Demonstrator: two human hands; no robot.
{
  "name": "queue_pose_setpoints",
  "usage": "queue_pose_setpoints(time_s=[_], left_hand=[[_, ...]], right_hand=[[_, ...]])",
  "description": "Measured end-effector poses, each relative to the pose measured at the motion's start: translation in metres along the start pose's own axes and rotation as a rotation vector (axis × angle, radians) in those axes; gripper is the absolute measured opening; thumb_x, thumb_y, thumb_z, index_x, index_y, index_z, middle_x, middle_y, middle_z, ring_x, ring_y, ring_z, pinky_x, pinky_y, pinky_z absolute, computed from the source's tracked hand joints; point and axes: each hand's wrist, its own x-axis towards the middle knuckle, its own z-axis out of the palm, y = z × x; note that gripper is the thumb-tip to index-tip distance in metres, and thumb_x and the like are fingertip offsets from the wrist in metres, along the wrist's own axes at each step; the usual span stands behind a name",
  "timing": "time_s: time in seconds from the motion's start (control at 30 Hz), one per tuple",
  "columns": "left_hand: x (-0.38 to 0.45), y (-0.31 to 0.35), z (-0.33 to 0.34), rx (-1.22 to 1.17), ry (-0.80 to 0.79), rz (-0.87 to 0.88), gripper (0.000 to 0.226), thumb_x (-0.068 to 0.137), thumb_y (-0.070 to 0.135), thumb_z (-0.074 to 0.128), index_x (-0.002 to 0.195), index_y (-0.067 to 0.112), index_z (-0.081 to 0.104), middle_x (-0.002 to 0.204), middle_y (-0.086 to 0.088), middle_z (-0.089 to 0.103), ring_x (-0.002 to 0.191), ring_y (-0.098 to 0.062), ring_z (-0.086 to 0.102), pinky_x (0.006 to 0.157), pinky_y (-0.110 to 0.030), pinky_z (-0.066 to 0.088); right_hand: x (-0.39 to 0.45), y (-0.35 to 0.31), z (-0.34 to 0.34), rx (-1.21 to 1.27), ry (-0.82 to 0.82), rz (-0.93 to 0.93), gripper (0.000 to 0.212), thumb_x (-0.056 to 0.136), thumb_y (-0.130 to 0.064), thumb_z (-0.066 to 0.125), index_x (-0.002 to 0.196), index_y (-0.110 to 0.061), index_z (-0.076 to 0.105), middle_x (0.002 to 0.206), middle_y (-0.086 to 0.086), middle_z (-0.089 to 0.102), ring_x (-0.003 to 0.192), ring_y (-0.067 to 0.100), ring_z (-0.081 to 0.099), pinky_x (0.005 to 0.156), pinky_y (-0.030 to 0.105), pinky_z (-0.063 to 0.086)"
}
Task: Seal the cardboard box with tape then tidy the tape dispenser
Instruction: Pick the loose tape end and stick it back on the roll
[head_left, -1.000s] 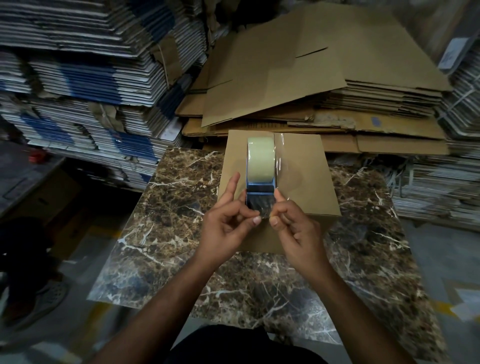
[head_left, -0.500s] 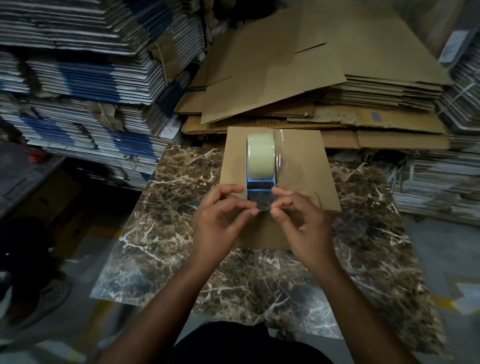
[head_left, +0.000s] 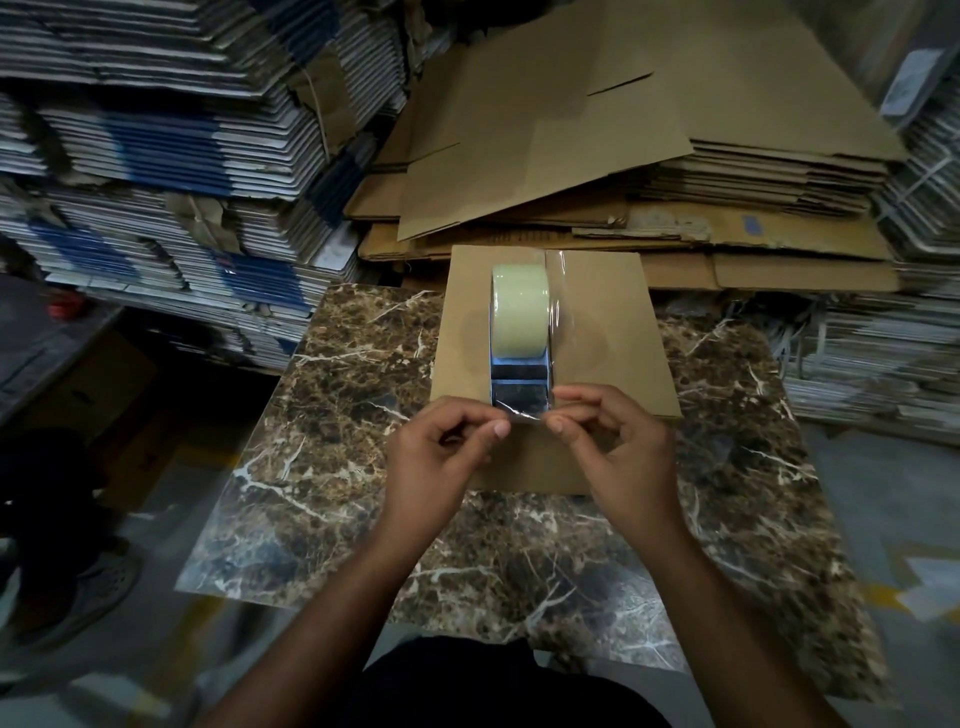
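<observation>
A closed cardboard box lies on the marble table, with a strip of clear tape along its top seam. On top of it stands a blue tape dispenser carrying a pale roll of tape. The loose end of clear tape stretches across the dispenser's near end. My left hand pinches its left corner between thumb and forefinger. My right hand pinches the right corner. Both hands hover over the box's near edge.
Stacks of flattened cardboard rise right behind the table. Bundled white and blue sheets fill the left side, more bundles the right. A person's shoe rests on the floor at the left.
Both hands have curled their fingers and slid slightly toward me, drawing the tape end out flat between them. The dispenser and box have stayed put.
</observation>
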Motion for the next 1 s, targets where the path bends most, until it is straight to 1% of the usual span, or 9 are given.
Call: queue_pose_setpoints(time_s=[0.13,0.23,0.3,0.47,0.6,0.73,0.8,0.9,1.0], left_hand=[[0.002,0.002,0.0,-0.045,0.015,-0.012,0.014,0.084,0.029,0.078,0.097,0.027,0.079,0.089,-0.001,0.076,0.075,-0.027,0.07,0.069,-0.05,0.06],[0.004,0.007,0.004,-0.103,0.007,-0.047,0.026,0.081,0.018,0.081,0.106,0.025,0.078,0.078,0.0,0.074,0.068,-0.025,0.066,0.065,-0.043,0.059],[0.003,0.009,0.007,-0.146,0.001,-0.059,0.033,0.08,0.014,0.08,0.112,0.021,0.076,0.072,-0.001,0.071,0.062,-0.021,0.064,0.062,-0.037,0.058],[-0.004,0.015,0.012,-0.194,0.052,-0.068,0.05,0.082,0.004,0.079,0.128,0.021,0.067,0.074,-0.014,0.071,0.058,-0.02,0.064,0.06,-0.03,0.056],[0.001,0.017,0.008,-0.189,0.109,-0.058,0.072,0.079,0.004,0.082,0.139,0.032,0.053,0.079,-0.011,0.075,0.064,-0.022,0.068,0.062,-0.031,0.058],[0.006,0.005,0.002,-0.071,-0.031,-0.077,0.057,0.076,0.005,0.084,0.126,0.027,0.067,0.09,-0.003,0.076,0.067,-0.013,0.066,0.067,-0.029,0.056],[0.004,0.004,0.005,-0.023,-0.03,-0.082,0.041,0.078,0.008,0.083,0.115,0.024,0.074,0.088,-0.001,0.077,0.067,-0.012,0.066,0.066,-0.029,0.057],[0.002,0.005,0.007,-0.069,0.042,-0.103,0.018,0.084,0.014,0.077,0.102,0.015,0.078,0.078,-0.007,0.076,0.063,-0.026,0.069,0.06,-0.032,0.057],[0.002,0.008,0.006,-0.091,0.062,-0.091,0.014,0.085,0.02,0.075,0.097,0.017,0.078,0.074,-0.009,0.075,0.061,-0.03,0.067,0.058,-0.033,0.057]], right_hand=[[-0.002,-0.003,0.003,0.076,0.028,0.054,0.023,0.084,-0.009,0.079,0.102,-0.02,0.069,0.085,-0.006,0.079,0.085,0.011,0.076,0.081,0.038,0.062],[-0.003,-0.002,0.005,0.113,0.031,0.078,0.021,0.085,-0.008,0.078,0.1,-0.018,0.066,0.086,-0.001,0.079,0.085,0.016,0.076,0.079,0.051,0.062],[-0.003,-0.003,0.005,0.117,0.023,0.086,0.021,0.086,-0.008,0.077,0.099,-0.019,0.065,0.086,-0.002,0.078,0.086,0.015,0.076,0.081,0.048,0.062],[0.001,-0.01,0.008,0.119,0.029,0.074,0.027,0.086,-0.008,0.077,0.096,-0.029,0.062,0.087,-0.008,0.076,0.088,0.011,0.075,0.081,0.028,0.058],[0.002,-0.011,0.006,0.115,0.042,0.068,0.029,0.087,-0.007,0.076,0.097,-0.03,0.06,0.086,-0.009,0.075,0.088,0.011,0.074,0.081,0.028,0.058],[0.0,-0.01,0.005,0.111,0.035,0.057,0.027,0.088,-0.006,0.075,0.099,-0.026,0.06,0.087,-0.001,0.075,0.086,0.015,0.074,0.081,0.035,0.06],[-0.002,-0.009,0.006,0.119,0.037,0.059,0.028,0.088,-0.005,0.074,0.099,-0.027,0.06,0.088,0.001,0.075,0.086,0.016,0.074,0.08,0.04,0.061],[-0.002,-0.008,0.007,0.138,0.048,0.05,0.031,0.089,-0.002,0.072,0.099,-0.028,0.059,0.087,0.002,0.074,0.082,0.019,0.074,0.078,0.044,0.062],[-0.001,-0.009,0.008,0.221,0.038,0.06,0.03,0.091,0.004,0.068,0.099,-0.023,0.059,0.085,0.003,0.073,0.079,0.023,0.075,0.074,0.043,0.064]])
